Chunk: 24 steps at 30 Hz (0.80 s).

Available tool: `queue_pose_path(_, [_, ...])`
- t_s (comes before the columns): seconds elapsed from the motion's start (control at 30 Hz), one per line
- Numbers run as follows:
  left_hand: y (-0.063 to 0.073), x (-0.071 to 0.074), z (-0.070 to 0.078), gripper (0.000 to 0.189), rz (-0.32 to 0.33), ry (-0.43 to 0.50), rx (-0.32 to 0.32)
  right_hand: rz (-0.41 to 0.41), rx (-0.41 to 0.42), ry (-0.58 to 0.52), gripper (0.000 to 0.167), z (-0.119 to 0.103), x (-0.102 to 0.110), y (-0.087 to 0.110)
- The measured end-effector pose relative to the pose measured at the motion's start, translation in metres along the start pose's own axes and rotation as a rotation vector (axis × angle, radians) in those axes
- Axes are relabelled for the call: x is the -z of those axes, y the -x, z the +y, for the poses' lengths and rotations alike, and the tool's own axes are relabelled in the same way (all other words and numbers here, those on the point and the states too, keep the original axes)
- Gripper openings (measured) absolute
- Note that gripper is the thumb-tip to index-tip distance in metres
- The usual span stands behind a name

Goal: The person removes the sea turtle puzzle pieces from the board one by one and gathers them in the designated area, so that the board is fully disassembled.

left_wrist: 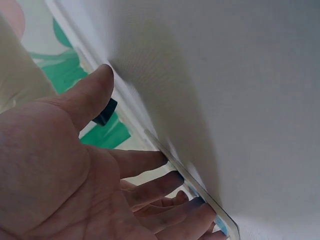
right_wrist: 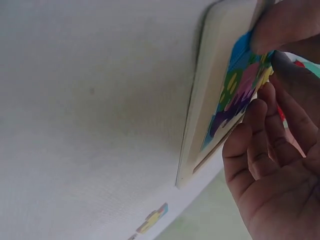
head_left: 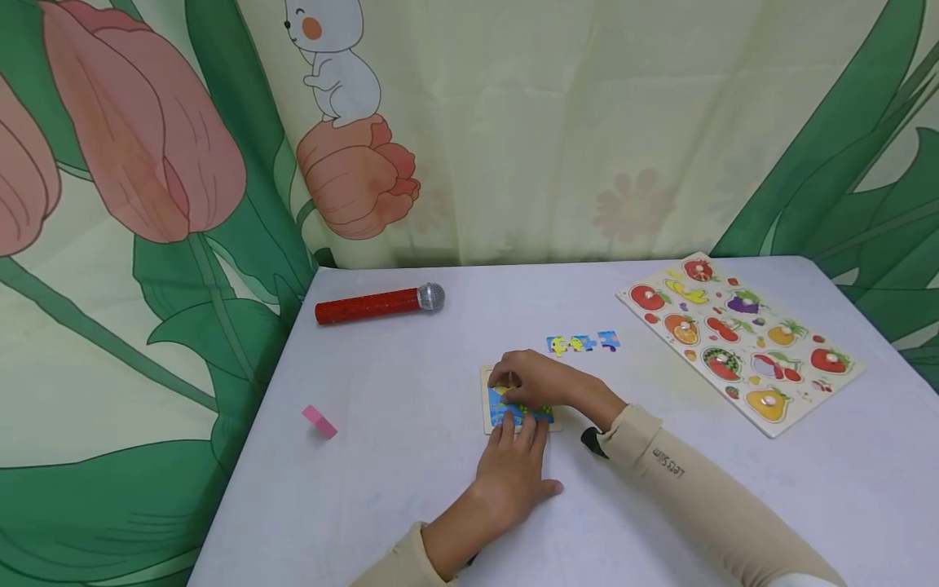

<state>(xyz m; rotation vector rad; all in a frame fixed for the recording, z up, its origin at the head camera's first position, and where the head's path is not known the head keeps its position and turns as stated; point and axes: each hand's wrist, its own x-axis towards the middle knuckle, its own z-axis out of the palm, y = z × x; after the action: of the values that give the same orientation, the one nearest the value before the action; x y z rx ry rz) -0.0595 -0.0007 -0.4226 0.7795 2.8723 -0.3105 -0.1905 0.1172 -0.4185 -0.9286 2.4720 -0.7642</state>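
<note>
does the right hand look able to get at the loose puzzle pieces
Likely yes: the loose puzzle pieces lie uncovered just beyond the right hand, with nothing seen blocking the way.

A pale wooden puzzle tray (right_wrist: 207,75) lies flat, partly filled, loose colourful pieces (head_left: 582,343) near it.

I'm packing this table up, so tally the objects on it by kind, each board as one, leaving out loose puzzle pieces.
Fruit board: 1
Small puzzle board: 1
Red microphone: 1
Pink block: 1
Total: 4
</note>
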Motion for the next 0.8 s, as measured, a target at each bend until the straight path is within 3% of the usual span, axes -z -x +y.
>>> queue_pose_path(0.47, [-0.010,-0.004,0.000,0.087,-0.034,0.046,-0.010,-0.016,0.010,-0.082,0.019,-0.001,0.006,0.001])
queue_pose_path(0.8, [-0.007,0.004,-0.004,0.084,-0.083,0.099,-0.010,0.020,0.047,-0.167,0.015,0.003,0.010,0.005])
